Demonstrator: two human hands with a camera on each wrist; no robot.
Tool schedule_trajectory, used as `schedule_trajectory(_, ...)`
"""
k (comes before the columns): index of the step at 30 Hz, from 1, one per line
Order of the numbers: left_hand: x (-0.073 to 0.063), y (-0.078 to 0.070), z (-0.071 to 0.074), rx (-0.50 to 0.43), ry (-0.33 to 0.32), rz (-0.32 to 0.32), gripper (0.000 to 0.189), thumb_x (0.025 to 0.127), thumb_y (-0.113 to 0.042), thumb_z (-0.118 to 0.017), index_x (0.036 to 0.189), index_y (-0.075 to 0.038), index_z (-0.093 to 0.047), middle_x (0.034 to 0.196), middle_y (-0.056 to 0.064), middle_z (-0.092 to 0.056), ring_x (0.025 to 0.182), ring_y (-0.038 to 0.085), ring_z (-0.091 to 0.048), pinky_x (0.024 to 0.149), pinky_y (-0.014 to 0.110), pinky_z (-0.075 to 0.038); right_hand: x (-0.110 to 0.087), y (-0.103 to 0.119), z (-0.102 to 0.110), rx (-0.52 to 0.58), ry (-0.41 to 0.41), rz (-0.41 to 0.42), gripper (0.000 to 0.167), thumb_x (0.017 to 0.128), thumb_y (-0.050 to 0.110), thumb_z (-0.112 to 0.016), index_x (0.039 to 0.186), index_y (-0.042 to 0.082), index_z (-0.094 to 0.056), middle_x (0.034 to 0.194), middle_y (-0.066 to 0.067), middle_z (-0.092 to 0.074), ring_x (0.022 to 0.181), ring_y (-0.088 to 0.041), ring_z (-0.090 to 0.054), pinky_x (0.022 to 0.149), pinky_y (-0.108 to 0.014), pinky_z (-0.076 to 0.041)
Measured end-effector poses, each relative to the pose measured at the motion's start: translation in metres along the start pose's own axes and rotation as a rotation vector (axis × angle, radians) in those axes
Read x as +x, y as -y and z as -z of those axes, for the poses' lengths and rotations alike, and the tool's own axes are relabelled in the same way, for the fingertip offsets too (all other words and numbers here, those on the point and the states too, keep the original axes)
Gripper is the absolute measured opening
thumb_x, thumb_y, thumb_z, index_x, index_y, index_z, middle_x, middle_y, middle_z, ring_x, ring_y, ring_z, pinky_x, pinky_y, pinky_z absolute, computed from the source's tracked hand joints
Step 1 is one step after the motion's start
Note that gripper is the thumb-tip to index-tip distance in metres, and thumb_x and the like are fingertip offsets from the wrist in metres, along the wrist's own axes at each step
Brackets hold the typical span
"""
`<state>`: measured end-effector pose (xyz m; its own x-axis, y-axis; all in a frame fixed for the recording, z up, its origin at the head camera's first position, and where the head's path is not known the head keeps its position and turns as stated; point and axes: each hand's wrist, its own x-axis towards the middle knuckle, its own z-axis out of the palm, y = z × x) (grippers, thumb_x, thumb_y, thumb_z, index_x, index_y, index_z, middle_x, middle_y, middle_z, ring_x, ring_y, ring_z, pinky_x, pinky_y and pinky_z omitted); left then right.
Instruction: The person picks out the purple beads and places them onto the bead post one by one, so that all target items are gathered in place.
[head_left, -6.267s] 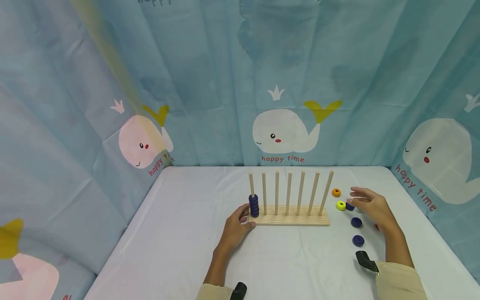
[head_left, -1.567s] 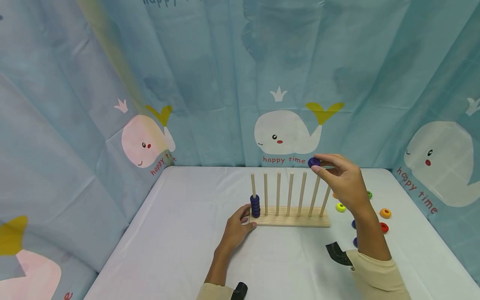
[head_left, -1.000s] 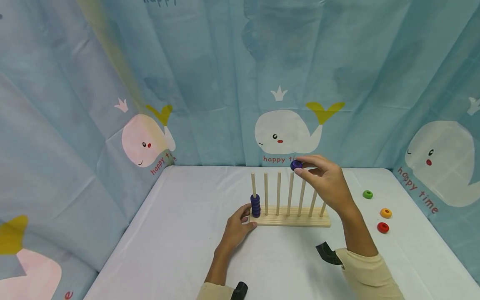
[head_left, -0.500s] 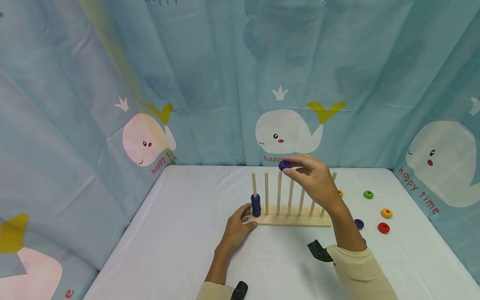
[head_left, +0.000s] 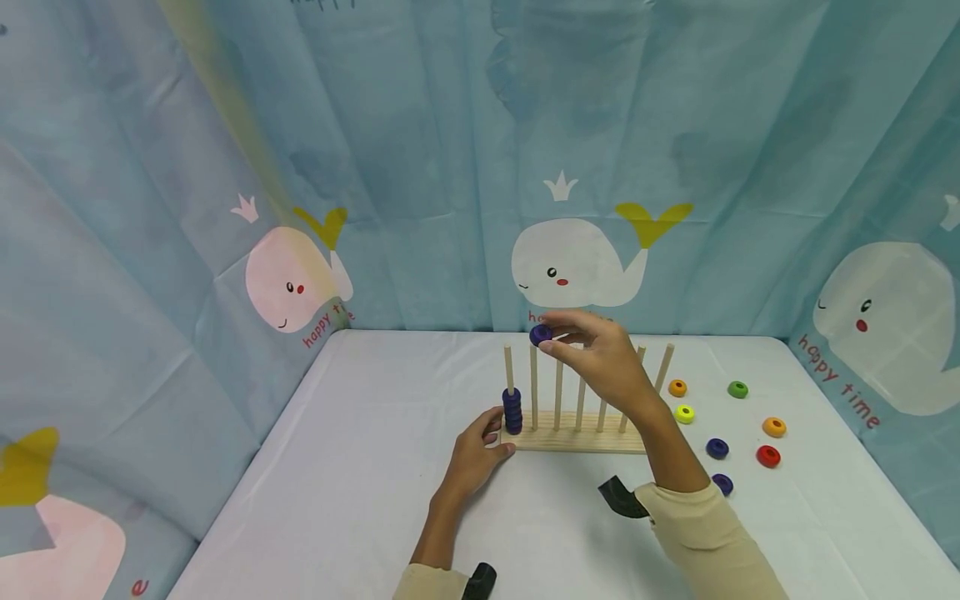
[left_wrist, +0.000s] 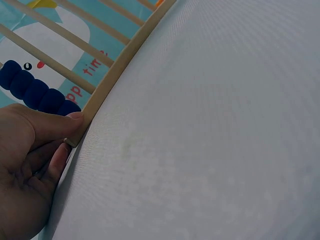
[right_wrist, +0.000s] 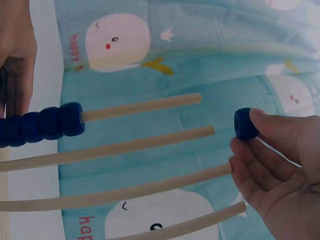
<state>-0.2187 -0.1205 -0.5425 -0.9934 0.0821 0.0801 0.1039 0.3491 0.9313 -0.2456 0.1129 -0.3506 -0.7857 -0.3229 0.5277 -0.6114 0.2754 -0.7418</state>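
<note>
A wooden peg rack (head_left: 577,442) with a row of upright pegs stands on the white table. Its leftmost peg bears a stack of dark blue beads (head_left: 512,412). At that end my left hand (head_left: 474,454) grips the base, thumb in front; the left wrist view shows the thumb (left_wrist: 55,125) against the wood beside the stack. Between thumb and fingers my right hand (head_left: 603,362) pinches another dark blue bead (head_left: 540,335), just above the top of the second peg from the left. In the right wrist view this bead (right_wrist: 245,124) is apart from the peg tips.
Right of the rack lie loose beads: two dark blue (head_left: 717,448), two orange (head_left: 774,427), one yellow (head_left: 684,414), one green (head_left: 738,389) and one red (head_left: 768,456). A blue whale-print curtain (head_left: 420,208) hangs behind and beside the table.
My right hand picked up a dark blue bead from the right side, raised it and carried it left over the pegs. My left hand has kept its hold on the base.
</note>
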Motion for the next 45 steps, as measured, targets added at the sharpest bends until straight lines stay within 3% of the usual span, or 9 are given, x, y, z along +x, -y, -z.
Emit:
schedule_trajectory(7, 0.0, 0.001, 0.0, 0.003, 0.001, -0.001, 0.066, 0.094, -0.008, -0.08, 0.155, -0.012, -0.054, 0.148, 0.013, -0.063, 0.137, 0.031, -0.059, 0.114, 0.044, -0.053, 0.004, 0.002, -0.008, -0.025, 0.02, 0.037, 0.036, 0.097, 0.011, -0.079, 0.132, 0.005, -0.072, 0.121, -0.008, -0.077, 0.107, -0.022, -0.074, 0.093, -0.024, -0.062)
schedule_trajectory(13, 0.0, 0.001, 0.0, -0.004, 0.0, 0.001, 0.065, 0.094, -0.01, -0.079, 0.154, -0.013, -0.055, 0.146, 0.014, -0.064, 0.135, 0.031, -0.06, 0.114, 0.046, -0.053, 0.006, 0.002, -0.015, -0.075, 0.023, 0.029, 0.036, 0.097, 0.014, -0.079, 0.132, 0.007, -0.073, 0.126, -0.007, -0.076, 0.113, -0.026, -0.071, 0.098, -0.048, -0.061)
schedule_trajectory(16, 0.0, 0.001, 0.0, -0.004, -0.001, -0.003, 0.065, 0.094, -0.01, -0.079, 0.154, -0.013, -0.055, 0.145, 0.013, -0.064, 0.135, 0.031, -0.06, 0.114, 0.047, -0.053, 0.007, 0.002, -0.018, -0.085, 0.028, 0.028, 0.036, 0.096, 0.014, -0.08, 0.132, 0.007, -0.073, 0.128, -0.007, -0.075, 0.115, -0.029, -0.07, 0.098, -0.054, -0.06)
schedule_trajectory(22, -0.001, -0.002, 0.0, -0.001, -0.001, -0.002, 0.065, 0.094, -0.01, -0.079, 0.154, -0.014, -0.055, 0.145, 0.013, -0.064, 0.136, 0.031, -0.06, 0.114, 0.047, -0.053, 0.009, 0.001, -0.024, -0.108, 0.043, 0.028, 0.035, 0.096, 0.013, -0.08, 0.13, 0.007, -0.074, 0.126, -0.006, -0.076, 0.113, -0.024, -0.071, 0.098, -0.049, -0.06)
schedule_trajectory(30, -0.001, -0.003, 0.0, 0.003, -0.002, -0.008, 0.064, 0.094, -0.009, -0.078, 0.154, -0.014, -0.055, 0.145, 0.012, -0.064, 0.136, 0.03, -0.06, 0.114, 0.045, -0.053, 0.012, 0.0, -0.029, -0.11, 0.065, 0.029, 0.035, 0.096, 0.013, -0.079, 0.13, 0.005, -0.073, 0.123, -0.009, -0.077, 0.114, -0.027, -0.072, 0.1, -0.053, -0.061)
schedule_trajectory(40, -0.001, -0.004, 0.001, -0.001, 0.001, -0.004, 0.065, 0.094, -0.008, -0.078, 0.154, -0.012, -0.055, 0.145, 0.014, -0.064, 0.136, 0.032, -0.06, 0.114, 0.046, -0.053, 0.015, -0.005, -0.034, -0.109, 0.063, 0.036, 0.034, 0.097, 0.015, -0.079, 0.13, 0.006, -0.074, 0.121, -0.006, -0.077, 0.113, -0.023, -0.072, 0.098, -0.045, -0.062)
schedule_trajectory(45, -0.002, -0.003, 0.0, 0.009, 0.001, -0.004, 0.065, 0.095, -0.008, -0.078, 0.154, -0.012, -0.054, 0.147, 0.014, -0.063, 0.137, 0.033, -0.06, 0.115, 0.047, -0.053, 0.016, -0.005, -0.036, -0.118, 0.073, 0.039, 0.035, 0.097, 0.014, -0.079, 0.131, 0.005, -0.073, 0.122, -0.007, -0.077, 0.114, -0.025, -0.072, 0.097, -0.047, -0.062)
